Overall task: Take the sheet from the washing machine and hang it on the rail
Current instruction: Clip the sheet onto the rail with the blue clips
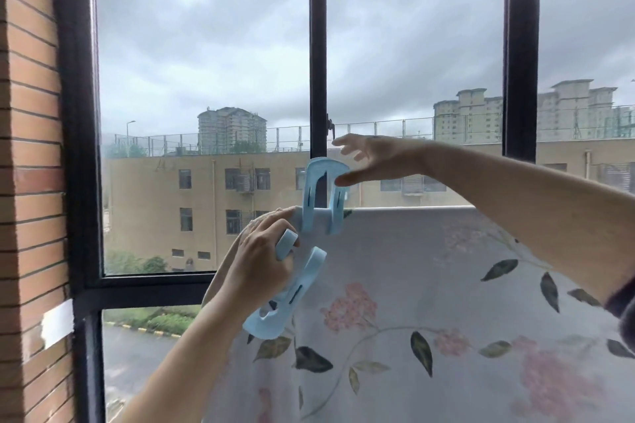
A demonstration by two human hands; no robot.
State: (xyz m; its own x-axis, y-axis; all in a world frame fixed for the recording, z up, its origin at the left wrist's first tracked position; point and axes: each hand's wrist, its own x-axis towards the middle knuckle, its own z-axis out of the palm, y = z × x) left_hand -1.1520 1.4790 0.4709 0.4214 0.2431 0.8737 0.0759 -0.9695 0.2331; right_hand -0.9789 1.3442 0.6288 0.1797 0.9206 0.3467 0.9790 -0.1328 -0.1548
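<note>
A white cotton sheet printed with pink blossoms and dark green leaves point(429, 285) hangs draped over a horizontal rail that it hides completely, its folded top edge running from the centre of the view out toward 3 o'clock and its cloth filling the area from 4 to 6 o'clock. At the sheet's left corner, near the centre, a large pale blue plastic clip point(324, 196) sits astride the fold, its loop standing upright and its two legs reaching down over the cloth. The right hand point(374, 158) comes in from 3 o'clock with fingers spread loose; only the thumb tip touches the clip's upper right side, so this hand grips nothing. The left hand point(264, 261), rising from 7 o'clock, is closed around a second pale blue plastic clip point(288, 288) that slants down toward 7 o'clock in front of the sheet, while its forefinger reaches up to the sheet's corner just beside the first clip. Behind stand a dark-framed window point(318, 62), a brick wall point(31, 148) at 9 o'clock, and beige buildings point(206, 216) under grey cloud.
</note>
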